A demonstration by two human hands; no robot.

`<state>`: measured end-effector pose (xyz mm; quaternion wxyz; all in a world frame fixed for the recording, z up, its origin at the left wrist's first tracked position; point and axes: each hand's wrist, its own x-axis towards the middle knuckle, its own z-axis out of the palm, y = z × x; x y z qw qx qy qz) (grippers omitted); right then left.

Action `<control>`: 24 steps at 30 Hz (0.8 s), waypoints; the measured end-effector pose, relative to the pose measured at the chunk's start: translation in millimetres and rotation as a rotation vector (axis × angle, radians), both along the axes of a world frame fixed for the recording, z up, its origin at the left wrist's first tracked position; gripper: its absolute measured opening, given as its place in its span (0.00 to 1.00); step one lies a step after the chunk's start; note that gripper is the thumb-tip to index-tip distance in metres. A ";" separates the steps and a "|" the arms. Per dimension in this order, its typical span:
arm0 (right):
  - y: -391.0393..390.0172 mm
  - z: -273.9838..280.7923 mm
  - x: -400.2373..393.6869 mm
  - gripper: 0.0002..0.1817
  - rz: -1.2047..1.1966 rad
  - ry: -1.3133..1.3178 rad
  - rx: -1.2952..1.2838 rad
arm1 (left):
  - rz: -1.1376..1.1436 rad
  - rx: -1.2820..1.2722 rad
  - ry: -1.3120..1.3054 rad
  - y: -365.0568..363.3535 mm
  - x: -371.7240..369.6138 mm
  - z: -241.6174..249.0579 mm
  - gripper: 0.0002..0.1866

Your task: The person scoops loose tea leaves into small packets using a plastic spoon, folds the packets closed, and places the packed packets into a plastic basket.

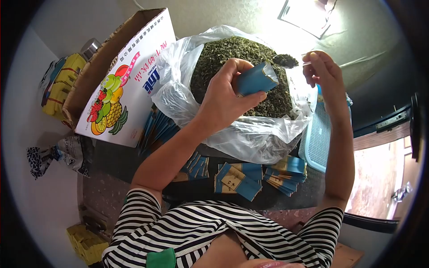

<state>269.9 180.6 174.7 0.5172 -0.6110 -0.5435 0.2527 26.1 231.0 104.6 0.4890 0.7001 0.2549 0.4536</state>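
Note:
My left hand (221,96) is wrapped round a blue paper packet (255,81), whose open mouth tilts to the right and shows a pale lining. The fingers of my right hand (326,73) pinch a spoon (292,63) by its handle. A heap of dark dried leaves covers the spoon's bowl, just beside the packet's mouth and apart from it. Beneath both hands, a clear plastic bag (250,145) stands wide open, filled with dried green leaves (219,56). More flat blue and tan packets (239,181) lie in piles along the table's near side.
A white cardboard box (147,53) with fruit pictures stands left of the bag, with packets (156,127) against it. On the right is a light blue plastic basket (316,138). A bright lamp (308,15) shines at the back. Yellow packages (65,85) sit at far left.

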 end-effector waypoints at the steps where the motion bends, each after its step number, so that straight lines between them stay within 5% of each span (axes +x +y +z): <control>1: -3.7 6.1 0.1 0.14 0.002 0.012 -0.007 | 0.010 -0.014 0.036 0.2 0.6 2.2 0.27; 8: -15.0 22.8 -17.0 0.13 0.146 -0.093 -0.081 | 0.021 0.057 0.091 3.4 8.1 6.8 0.27; 12: -24.9 24.2 -51.1 0.11 0.276 -0.309 0.047 | 0.050 0.037 0.038 3.7 12.6 2.4 0.25; 14: -32.1 34.6 -58.4 0.09 0.255 -0.625 0.059 | 0.063 0.040 0.030 5.2 12.0 1.2 0.25; 15: -31.3 31.5 -56.5 0.08 0.274 -0.613 0.232 | 0.055 0.018 0.019 5.4 11.0 0.5 0.25; 20: -44.5 32.0 -35.1 0.08 0.063 -0.450 0.257 | 0.037 -0.019 0.007 6.8 4.2 1.3 0.26; 24: -41.7 16.4 -18.5 0.09 0.021 -0.723 -0.128 | 0.048 0.058 0.006 6.4 -0.4 2.1 0.26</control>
